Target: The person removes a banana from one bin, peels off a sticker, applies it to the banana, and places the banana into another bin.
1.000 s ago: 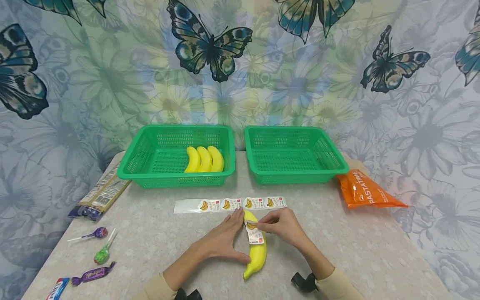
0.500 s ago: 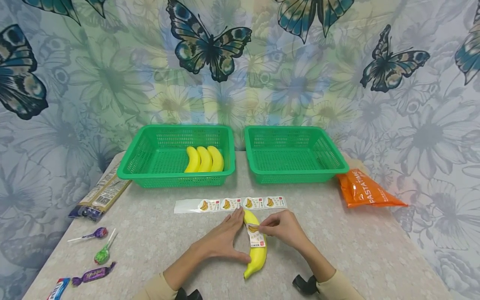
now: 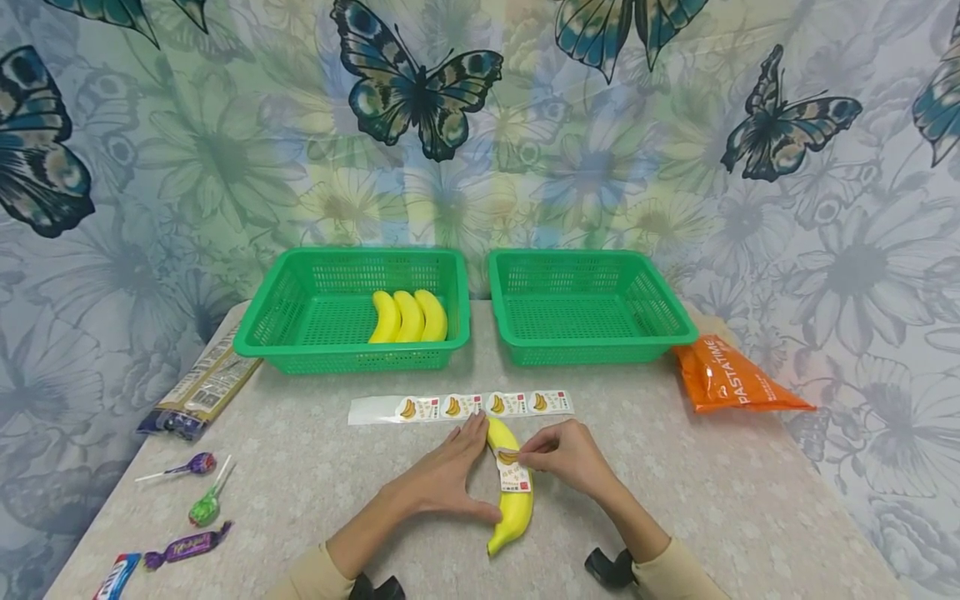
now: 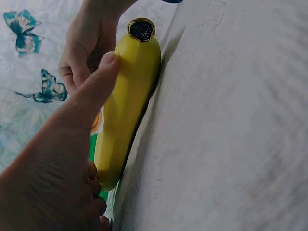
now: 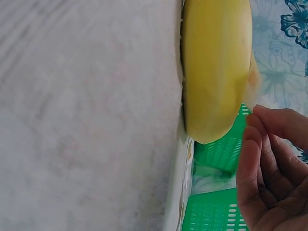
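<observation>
A yellow banana (image 3: 513, 517) lies on the table, its stem end toward me. My left hand (image 3: 442, 479) rests along its left side, thumb near the stem and fingers stretched toward the far end. In the left wrist view the thumb (image 4: 98, 79) touches the banana's side. My right hand (image 3: 566, 454) pinches the upper right edge of a white label sticker (image 3: 514, 478) with a banana picture, which lies over the upper middle of the banana. In the right wrist view thumb and forefinger meet at the sticker's edge.
Behind the hands lies a strip of label stickers (image 3: 461, 408). One green basket (image 3: 300, 354) holds three bananas (image 3: 408, 317); another green basket (image 3: 592, 354) stands beside it. An orange pasta bag (image 3: 735, 379) is at right. Lollipops (image 3: 204, 508), wrapped candies (image 3: 187, 547) and a long packet (image 3: 202, 387) lie at left.
The sticker has shifted slightly down and right on the banana and sits straighter along it. My right hand has moved slightly with it; my left hand stays in place.
</observation>
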The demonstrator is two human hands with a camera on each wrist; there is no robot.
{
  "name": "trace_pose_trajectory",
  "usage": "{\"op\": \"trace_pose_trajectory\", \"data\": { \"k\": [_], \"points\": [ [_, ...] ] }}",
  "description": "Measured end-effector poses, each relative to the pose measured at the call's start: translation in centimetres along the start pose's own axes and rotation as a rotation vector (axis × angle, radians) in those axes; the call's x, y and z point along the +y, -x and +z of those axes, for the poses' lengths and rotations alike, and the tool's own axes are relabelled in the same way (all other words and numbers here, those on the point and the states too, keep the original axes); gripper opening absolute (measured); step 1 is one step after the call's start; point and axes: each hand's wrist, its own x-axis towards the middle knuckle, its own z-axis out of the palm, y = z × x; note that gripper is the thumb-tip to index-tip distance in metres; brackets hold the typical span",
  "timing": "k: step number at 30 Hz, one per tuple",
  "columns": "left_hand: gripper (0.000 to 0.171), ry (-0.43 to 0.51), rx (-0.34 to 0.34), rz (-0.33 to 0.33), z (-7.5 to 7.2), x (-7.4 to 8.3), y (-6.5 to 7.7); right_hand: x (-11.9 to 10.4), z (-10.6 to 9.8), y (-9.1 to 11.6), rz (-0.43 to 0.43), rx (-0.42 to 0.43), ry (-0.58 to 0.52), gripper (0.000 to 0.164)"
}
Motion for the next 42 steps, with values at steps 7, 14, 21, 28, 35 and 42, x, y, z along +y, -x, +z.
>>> {"op": "trace_pose_trajectory", "data": {
  "k": [7,14,21,28,35,42],
  "points": [
    [0.103,0.033,0.032,-0.027,0.0,0.7,-0.5,0.5,-0.1,0.1,0.007,-0.002,-0.006,0.01],
    [0.098,-0.003,0.057,-0.055,0.4,0.9,-0.6,0.5,0.2,-0.2,0.034,-0.021,0.0,0.01],
    [0.109,0.011,0.039,-0.074,0.6,0.8,-0.5,0.6,0.2,-0.4,0.068,-0.047,0.026,0.012],
    [0.111,0.017,0.032,-0.077,0.4,0.8,-0.8,1.0,-0.1,-1.3,0.127,-0.071,0.011,0.014],
    [0.117,0.048,0.025,-0.095,0.2,0.8,-1.3,1.9,-0.1,-2.2,0.179,-0.13,-0.033,0.024],
    [0.122,0.097,0.017,-0.107,0.1,0.5,-1.8,1.9,0.1,-2.4,0.223,-0.172,-0.107,0.023]
  ]
}}
